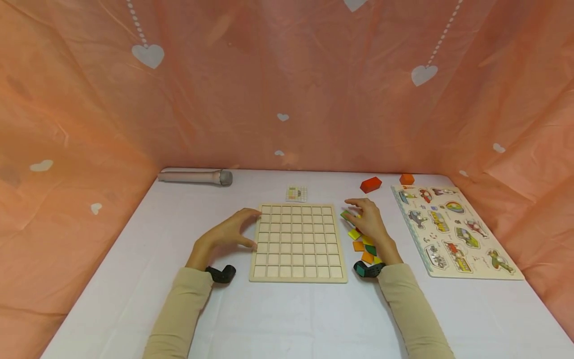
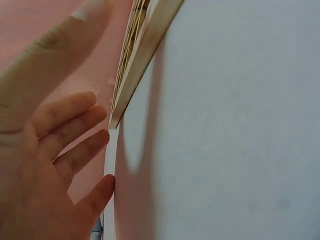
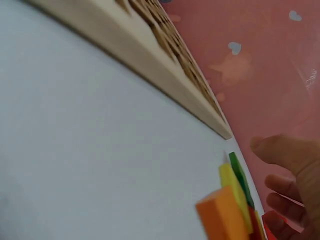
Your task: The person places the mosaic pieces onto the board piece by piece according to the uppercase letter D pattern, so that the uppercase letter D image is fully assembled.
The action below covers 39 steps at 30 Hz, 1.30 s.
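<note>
Left hand (image 1: pixel 233 229) relaxed, fingers spread, fingertips at left edge of wooden grid board (image 1: pixel 298 243), holding nothing. Board flat mid-counter (image 1: pixel 287 319), cells bare. Right hand (image 1: pixel 368 222) loosely splayed over coloured square tiles (image 1: pixel 361 244) just right of board, grip not discernible. Peg puzzle (image 1: pixel 453 229) far right.

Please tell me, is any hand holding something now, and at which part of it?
Left hand holds nothing; its fingertips touch the wooden grid board's left edge. Right hand rests over the coloured tiles; whether it pinches one cannot be told.

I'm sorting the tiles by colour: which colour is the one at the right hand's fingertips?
Green tile, at the right hand; the head view shows it best.
</note>
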Tool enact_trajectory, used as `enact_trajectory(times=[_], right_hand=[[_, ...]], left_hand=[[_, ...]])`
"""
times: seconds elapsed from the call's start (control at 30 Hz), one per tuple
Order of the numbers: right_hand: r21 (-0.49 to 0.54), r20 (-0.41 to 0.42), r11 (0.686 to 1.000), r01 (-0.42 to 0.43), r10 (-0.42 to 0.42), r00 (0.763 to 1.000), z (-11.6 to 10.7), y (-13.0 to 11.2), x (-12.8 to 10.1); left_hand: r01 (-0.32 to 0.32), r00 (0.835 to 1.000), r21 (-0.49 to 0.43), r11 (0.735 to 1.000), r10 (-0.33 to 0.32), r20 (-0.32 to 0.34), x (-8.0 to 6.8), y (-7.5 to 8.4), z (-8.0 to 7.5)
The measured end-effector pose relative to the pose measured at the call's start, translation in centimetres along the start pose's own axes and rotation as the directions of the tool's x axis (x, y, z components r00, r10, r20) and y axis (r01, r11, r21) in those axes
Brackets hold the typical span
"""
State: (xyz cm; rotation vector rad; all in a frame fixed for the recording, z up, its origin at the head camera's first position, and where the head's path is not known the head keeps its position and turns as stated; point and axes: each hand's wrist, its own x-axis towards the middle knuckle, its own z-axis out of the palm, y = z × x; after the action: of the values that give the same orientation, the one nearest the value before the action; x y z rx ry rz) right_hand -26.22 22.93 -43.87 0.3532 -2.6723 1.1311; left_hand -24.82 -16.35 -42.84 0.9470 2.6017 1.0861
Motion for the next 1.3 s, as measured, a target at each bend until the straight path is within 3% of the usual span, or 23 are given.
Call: enact_trajectory(times=[0.47,0.67,0.83,1.13,1.3], right_hand=[[-0.061,0.056,0.998,0.029,-0.026,0.998,0.5,0.6,-0.2],[-0.086,0.059,0.996,0.012,-0.007,0.998,0.5,0.5,0.0],[-0.045,0.049,0.999,0.023,-0.02,0.999,0.5,0.0,0.2],[0.091,0.039,0.981,0.171,-0.175,0.984,2.0,-3.8,1.6],[0.133,0.075,0.972,0.196,-0.207,0.975,3.8,-6.3,2.5]], left_hand=[[-0.021,1.0,0.075,0.997,0.019,0.021,0.0,-0.3,0.3],[0.0,0.999,0.118,0.993,-0.004,0.04,0.1,0.2,0.1],[0.032,0.998,0.139,0.99,-0.04,0.053,0.3,0.4,0.0],[0.082,0.994,0.128,0.988,-0.091,0.06,0.4,0.6,0.0],[0.082,0.994,0.121,0.989,-0.09,0.06,0.3,0.6,0.0]])
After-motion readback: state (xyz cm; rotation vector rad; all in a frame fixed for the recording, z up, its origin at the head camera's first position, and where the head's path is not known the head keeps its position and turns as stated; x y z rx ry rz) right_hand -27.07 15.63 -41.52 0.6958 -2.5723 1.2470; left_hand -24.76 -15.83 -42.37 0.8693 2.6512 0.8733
